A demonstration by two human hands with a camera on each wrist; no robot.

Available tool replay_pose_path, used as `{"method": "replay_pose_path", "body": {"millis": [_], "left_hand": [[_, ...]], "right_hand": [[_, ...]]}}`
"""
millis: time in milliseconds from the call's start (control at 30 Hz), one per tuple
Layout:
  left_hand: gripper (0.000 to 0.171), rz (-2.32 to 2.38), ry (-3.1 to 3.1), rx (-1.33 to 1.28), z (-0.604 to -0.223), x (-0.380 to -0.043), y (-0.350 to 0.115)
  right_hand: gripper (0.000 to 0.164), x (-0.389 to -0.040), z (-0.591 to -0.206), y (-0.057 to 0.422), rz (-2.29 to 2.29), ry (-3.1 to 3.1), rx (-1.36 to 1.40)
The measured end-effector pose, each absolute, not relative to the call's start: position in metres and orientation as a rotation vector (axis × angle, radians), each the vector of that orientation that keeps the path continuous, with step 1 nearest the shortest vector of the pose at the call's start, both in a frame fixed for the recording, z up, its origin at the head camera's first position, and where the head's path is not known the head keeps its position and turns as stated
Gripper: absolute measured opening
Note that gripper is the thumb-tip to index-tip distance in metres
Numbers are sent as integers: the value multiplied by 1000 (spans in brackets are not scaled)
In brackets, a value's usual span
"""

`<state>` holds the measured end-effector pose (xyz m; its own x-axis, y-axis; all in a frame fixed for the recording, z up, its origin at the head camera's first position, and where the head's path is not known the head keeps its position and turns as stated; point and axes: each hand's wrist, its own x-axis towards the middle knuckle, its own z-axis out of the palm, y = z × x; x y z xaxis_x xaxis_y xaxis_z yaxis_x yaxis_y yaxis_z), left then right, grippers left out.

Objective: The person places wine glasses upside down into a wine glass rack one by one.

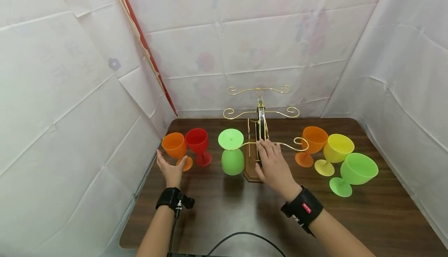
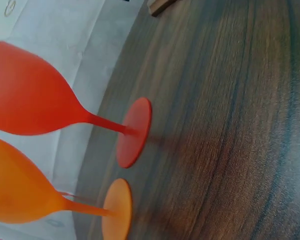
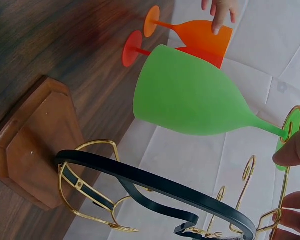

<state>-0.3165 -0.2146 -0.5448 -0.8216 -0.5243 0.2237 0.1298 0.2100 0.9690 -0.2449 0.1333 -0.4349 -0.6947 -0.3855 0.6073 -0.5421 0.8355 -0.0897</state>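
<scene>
My left hand (image 1: pixel 171 169) is at the near side of an orange goblet (image 1: pixel 174 145), its thumb and fingers spread apart. A red goblet (image 1: pixel 197 140) stands upright beside the orange one. My right hand (image 1: pixel 275 167) rests on the front of a gold wire glass rack (image 1: pixel 261 121), fingers extended along it. In the right wrist view its thumb (image 3: pixel 295 149) lies by the wire hook. A green goblet (image 3: pixel 190 95) hangs upside down from that hook by its foot, bowl downward over the table.
At the right stand three more upright goblets: orange (image 1: pixel 315 139), yellow (image 1: pixel 338 148) and green (image 1: pixel 358 168). The rack has a brown wooden base (image 1: pixel 252 174) on the dark wooden table (image 1: pixel 231 214). Behind are white cloth walls (image 1: pixel 196 35). A black cable (image 1: pixel 241 233) crosses the front edge.
</scene>
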Motion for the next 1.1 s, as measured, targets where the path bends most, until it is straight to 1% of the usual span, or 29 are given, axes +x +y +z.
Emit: {"method": "replay_pose_path", "body": {"millis": [233,467,733,967,1100], "left_hand": [[113,-1755,-1941,422,-551,-330,-216],[114,-1844,-1881,411,-554,-340,-215],[109,-1829,-1877,410,-556,-343,-217],[111,-1830,-1891,380,-559,-347,-221],[105,-1862,-1843,375,-562,-350,-221]], "right_hand": [[58,-246,-434,132,351,-2413,671],[57,-246,-435,132,355,-2416,652],[59,-246,-438,130,350,-2386,638],[57,-246,-441,129,338,-2405,630],[57,-245,-441,129,351,-2408,631]]}}
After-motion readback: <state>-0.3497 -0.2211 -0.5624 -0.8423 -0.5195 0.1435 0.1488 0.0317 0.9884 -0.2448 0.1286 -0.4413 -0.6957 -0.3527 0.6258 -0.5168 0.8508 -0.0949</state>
